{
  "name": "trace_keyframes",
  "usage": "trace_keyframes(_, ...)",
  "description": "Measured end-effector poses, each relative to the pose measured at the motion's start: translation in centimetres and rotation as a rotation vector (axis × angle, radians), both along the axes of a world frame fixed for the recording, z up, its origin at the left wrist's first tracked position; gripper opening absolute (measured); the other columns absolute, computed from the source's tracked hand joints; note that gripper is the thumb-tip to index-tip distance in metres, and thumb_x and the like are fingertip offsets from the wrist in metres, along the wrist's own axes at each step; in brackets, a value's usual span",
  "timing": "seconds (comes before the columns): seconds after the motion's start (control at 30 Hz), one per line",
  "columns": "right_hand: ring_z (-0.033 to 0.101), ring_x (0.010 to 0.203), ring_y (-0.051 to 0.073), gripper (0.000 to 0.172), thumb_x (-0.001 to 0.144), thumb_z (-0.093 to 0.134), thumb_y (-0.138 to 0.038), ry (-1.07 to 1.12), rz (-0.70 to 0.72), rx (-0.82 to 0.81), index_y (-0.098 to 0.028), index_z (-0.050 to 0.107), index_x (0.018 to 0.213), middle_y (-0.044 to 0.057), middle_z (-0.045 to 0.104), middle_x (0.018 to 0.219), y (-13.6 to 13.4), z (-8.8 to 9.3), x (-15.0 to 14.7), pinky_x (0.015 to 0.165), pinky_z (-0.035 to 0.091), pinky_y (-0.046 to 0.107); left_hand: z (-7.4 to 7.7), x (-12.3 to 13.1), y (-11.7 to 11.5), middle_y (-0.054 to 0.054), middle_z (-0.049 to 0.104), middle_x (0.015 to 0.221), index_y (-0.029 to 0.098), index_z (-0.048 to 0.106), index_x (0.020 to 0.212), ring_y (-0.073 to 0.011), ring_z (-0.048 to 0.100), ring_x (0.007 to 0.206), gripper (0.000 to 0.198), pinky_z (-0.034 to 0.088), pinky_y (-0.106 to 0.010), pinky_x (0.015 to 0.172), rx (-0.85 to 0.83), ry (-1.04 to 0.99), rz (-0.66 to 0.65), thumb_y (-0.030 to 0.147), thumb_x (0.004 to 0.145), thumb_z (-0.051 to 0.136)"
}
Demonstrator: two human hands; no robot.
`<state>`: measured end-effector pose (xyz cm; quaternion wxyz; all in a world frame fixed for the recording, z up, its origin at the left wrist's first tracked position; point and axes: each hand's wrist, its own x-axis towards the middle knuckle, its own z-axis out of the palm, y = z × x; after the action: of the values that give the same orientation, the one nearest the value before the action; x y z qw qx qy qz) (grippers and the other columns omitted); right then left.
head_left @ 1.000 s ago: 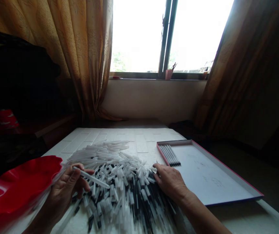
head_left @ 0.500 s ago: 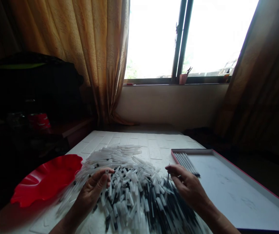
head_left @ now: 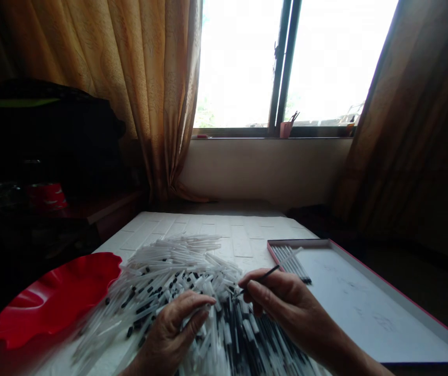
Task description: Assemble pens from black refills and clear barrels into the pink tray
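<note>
Low over the pile, my left hand [head_left: 183,324] pinches a small translucent pen cap [head_left: 209,307] between thumb and forefinger; most of the cap is hidden by the fingers. My right hand [head_left: 279,292] is closed round a thin pen refill [head_left: 268,273], black with a pale end, slanting up to the right. Its lower tip is beside the fingertips, near my left hand. Beneath both hands spreads a heap of clear pen tubes [head_left: 180,250], short whitish caps [head_left: 249,330] and black refills [head_left: 261,347].
A shallow white tray with a red rim [head_left: 365,308] lies at the right, with a row of pens [head_left: 290,263] in its far left corner. A red scalloped dish [head_left: 55,297] stands at the left. Behind are a window sill, a curtain [head_left: 161,94] and a dark bag [head_left: 44,125].
My hands have come closer together over the heap. The left moved right and down; the right moved left, tilting the refill from upright to slanted. The view has shifted slightly right.
</note>
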<state>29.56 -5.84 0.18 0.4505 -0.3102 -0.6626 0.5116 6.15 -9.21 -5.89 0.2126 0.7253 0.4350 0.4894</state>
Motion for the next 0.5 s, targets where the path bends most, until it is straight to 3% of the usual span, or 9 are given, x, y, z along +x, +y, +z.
trace_keyframes(0.1,0.058,0.059,0.012,0.043,0.084,0.069,-0.059,0.013,-0.002,0.038,-0.017,0.075,0.088,0.004,0.069,0.07,-0.2,-0.3,-1.6,0.056,0.05,0.023,-0.5,0.5,0.1,-0.005,0.079,0.091,0.029,0.079,0.103,-0.0211,0.073,0.085,0.02,0.059,-0.028,0.081,-0.007,-0.034,-0.002,0.033,0.093,0.062)
trace_keyframes(0.3,0.058,0.061,0.013,0.036,0.091,0.063,-0.051,-0.008,0.031,0.069,-0.018,0.077,0.092,0.003,0.069,0.071,0.0,-3.3,-3.3,0.057,0.049,0.024,-2.5,-0.1,-0.1,-0.005,0.08,0.096,0.032,0.078,0.108,-0.0227,0.074,0.088,0.021,0.058,-0.031,0.086,-0.008,-0.028,0.043,0.035,0.092,0.064)
trace_keyframes(0.5,0.066,0.07,0.018,0.03,0.092,0.062,-0.043,-0.1,0.028,0.151,-0.019,0.08,0.089,0.006,0.074,0.076,0.0,-4.1,-4.0,0.067,0.052,0.029,-3.3,-0.2,-0.8,-0.001,0.074,0.083,0.031,0.072,0.114,-0.0162,0.069,0.066,0.023,0.056,-0.022,0.066,-0.1,-0.082,0.031,0.037,0.092,0.065)
